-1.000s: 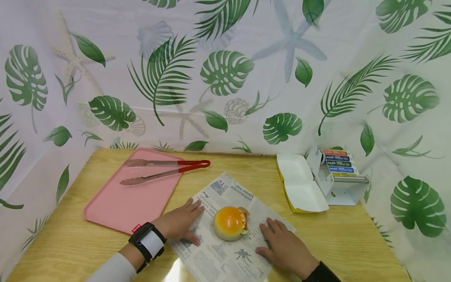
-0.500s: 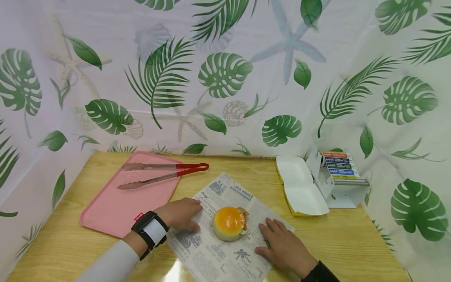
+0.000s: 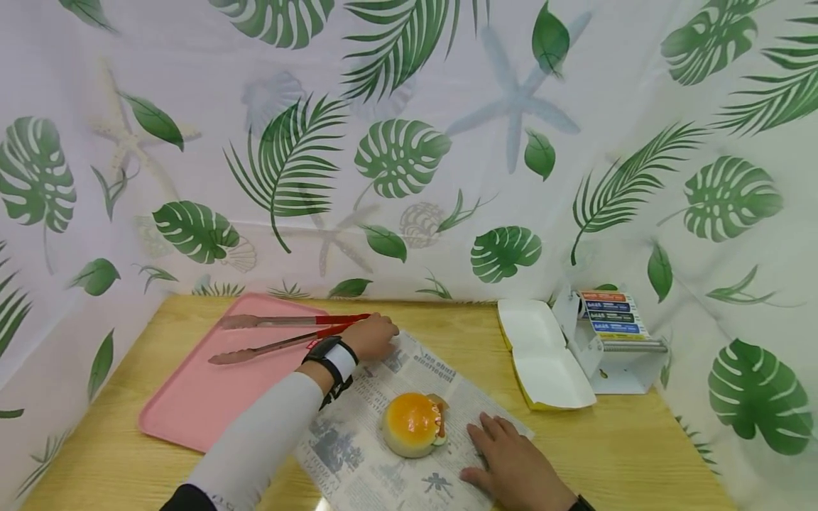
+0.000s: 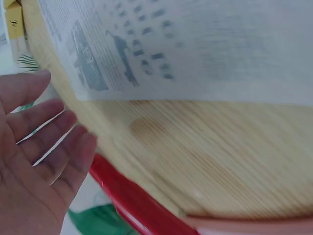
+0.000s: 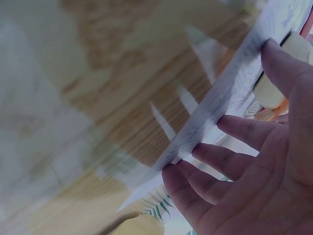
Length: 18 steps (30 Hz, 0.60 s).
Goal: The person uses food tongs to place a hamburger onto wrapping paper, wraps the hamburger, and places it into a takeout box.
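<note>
The toy burger (image 3: 414, 424) sits near the middle of the newspaper-print sheet (image 3: 383, 454), and everything else is placed here from that bun. Just right of it, the right hand (image 3: 511, 465) lies palm down on the sheet, its fingers (image 5: 234, 131) straight and slightly spread, the tips resting on the paper close to the burger's side without touching it; the right wrist view shows the same flat, open fingers along the sheet's edge, and the hand holds nothing. Beyond the burger and to its left, the left hand (image 3: 375, 336) reaches out over the far corner of the sheet, right at the red handle end of the tongs (image 3: 281, 332). From the head camera its knuckles look loosely bent, while the left wrist view shows its fingers (image 4: 46, 147) nearly straight and close together, with the red handle just beneath them; whether they actually touch the tongs cannot be told. The tongs lie across the far side of the pink tray (image 3: 211, 397), which is left of the burger. Well to the burger's right stands an open white takeaway box (image 3: 543, 353), with a label dispenser (image 3: 613, 341) beside it.
</note>
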Available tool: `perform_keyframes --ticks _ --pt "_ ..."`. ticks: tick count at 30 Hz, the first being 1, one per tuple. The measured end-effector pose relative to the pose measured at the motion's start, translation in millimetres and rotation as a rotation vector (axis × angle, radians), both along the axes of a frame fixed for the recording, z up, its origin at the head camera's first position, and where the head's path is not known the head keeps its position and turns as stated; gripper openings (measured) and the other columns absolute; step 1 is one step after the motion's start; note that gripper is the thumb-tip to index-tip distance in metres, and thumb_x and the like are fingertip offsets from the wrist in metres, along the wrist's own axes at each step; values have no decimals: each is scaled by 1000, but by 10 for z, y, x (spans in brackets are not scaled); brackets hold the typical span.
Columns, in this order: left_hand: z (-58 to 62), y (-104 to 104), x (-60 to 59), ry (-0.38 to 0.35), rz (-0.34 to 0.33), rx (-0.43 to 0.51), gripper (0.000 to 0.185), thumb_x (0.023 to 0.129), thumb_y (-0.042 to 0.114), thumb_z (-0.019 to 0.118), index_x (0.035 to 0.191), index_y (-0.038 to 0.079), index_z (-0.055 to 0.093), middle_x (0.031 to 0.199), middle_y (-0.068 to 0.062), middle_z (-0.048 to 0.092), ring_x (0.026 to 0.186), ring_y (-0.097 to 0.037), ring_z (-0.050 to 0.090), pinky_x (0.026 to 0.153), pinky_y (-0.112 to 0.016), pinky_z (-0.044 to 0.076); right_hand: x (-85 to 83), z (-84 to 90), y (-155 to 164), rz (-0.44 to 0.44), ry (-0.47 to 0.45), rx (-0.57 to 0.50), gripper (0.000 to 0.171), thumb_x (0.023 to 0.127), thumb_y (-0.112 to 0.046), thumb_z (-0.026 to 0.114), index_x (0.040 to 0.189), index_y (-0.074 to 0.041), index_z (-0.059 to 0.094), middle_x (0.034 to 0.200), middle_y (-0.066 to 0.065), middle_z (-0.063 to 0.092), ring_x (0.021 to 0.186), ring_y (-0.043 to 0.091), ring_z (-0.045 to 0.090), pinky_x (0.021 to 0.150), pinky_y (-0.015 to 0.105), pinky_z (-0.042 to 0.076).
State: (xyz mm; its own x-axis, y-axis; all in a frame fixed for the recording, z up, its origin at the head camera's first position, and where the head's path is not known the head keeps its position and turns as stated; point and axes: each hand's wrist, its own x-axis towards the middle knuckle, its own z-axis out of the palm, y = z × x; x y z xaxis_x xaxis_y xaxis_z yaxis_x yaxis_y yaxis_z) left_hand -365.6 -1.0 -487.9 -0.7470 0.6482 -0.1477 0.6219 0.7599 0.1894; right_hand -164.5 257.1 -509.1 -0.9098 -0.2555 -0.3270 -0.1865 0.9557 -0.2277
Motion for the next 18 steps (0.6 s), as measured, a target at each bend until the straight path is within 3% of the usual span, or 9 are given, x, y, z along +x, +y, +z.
perform_keyframes --ticks 8,14,18 --pt "-235 52 -89 129 28 -108 32 104 18 58 135 14 66 134 -5 61 117 -28 51 96 -41 48 10 -41 -84 27 -14 5 83 88 -67 63 145 -7 55 152 20 46 137 44 42 104 63 41" --pt "-299 116 -112 191 -4 -71 28 102 20 63 129 14 70 129 -5 64 110 -27 52 91 -39 49 -2 -31 -27 18 -27 36 84 87 -67 64 146 -7 54 153 20 45 137 44 42 103 63 41" --pt "-246 188 -120 159 -22 -5 28 100 22 67 127 16 71 124 -4 66 107 -26 52 91 -39 48 -16 -16 29 8 -16 37 84 87 -68 63 146 -8 55 152 20 46 136 43 42 103 63 42"
